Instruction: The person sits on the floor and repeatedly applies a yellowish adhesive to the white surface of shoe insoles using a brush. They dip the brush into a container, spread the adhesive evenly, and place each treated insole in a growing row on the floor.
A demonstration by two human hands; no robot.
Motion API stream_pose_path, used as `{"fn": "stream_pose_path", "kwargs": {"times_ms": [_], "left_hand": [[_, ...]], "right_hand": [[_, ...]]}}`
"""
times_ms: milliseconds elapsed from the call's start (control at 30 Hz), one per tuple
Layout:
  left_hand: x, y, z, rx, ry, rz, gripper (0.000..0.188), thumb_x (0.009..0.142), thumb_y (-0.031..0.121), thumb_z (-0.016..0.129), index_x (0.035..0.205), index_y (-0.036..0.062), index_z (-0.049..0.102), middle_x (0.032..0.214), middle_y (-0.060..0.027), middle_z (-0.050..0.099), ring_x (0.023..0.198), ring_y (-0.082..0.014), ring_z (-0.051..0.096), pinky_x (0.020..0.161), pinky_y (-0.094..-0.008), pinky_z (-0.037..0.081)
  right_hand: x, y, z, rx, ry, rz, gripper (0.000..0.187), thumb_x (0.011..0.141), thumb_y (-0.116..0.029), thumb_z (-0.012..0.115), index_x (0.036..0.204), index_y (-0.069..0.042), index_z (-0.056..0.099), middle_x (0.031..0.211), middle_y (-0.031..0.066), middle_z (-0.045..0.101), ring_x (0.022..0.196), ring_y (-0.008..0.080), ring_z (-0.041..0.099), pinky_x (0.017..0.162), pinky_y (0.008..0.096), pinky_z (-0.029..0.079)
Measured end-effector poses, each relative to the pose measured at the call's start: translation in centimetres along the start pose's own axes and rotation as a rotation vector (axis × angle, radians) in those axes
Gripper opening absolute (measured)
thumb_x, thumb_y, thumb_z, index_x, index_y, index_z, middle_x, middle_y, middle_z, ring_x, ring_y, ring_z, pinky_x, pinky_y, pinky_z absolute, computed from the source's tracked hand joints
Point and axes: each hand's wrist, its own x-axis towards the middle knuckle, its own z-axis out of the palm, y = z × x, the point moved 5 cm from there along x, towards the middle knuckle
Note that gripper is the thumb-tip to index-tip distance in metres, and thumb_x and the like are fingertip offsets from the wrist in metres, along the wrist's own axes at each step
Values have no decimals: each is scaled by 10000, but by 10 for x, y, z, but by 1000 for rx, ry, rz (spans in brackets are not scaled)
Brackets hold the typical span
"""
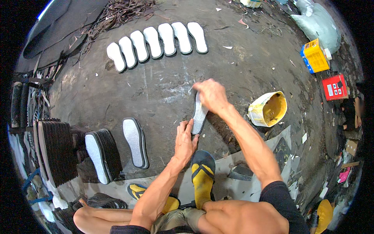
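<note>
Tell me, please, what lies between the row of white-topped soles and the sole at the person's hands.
The head view shows dark ground with whitish smears there, and no other sole; the right hand covers part of the sole.

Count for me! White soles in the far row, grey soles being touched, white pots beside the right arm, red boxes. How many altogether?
White soles in far row: 7
Grey sole being touched: 1
White pot: 1
Red box: 1
Total: 10

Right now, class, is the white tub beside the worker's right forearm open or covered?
Open: no lid covers the white tub, and its yellow-smeared inside shows through the mouth.
</note>
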Motion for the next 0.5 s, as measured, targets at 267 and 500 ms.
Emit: {"fn": "stream_pose_path", "kwargs": {"times_ms": [267, 500], "left_hand": [[0, -8, 4, -25, -22, -59, 744, 853, 26, 867, 1543, -21, 594, 1425, -245, 590, 1326, -444, 582, 1135, -505, 511], [-10, -38, -35, -257, 392, -198, 402, 918, -145, 566, 1280, -15, 682, 1055, -143, 763, 955, -248, 738, 879, -367, 602]], "right_hand": [[-3, 21, -20, 132, 155, 7, 331, 907, -134, 717, 1225, -128, 807, 1080, 138, 824, 1007, 370, 751, 867, 508, 615], [-128, -88, 29, 175, 83, -106, 300, 934, -115, 724, 1233, -105, 711, 934, 102, 742, 916, 317, 739, 777, 475, 614]]}}
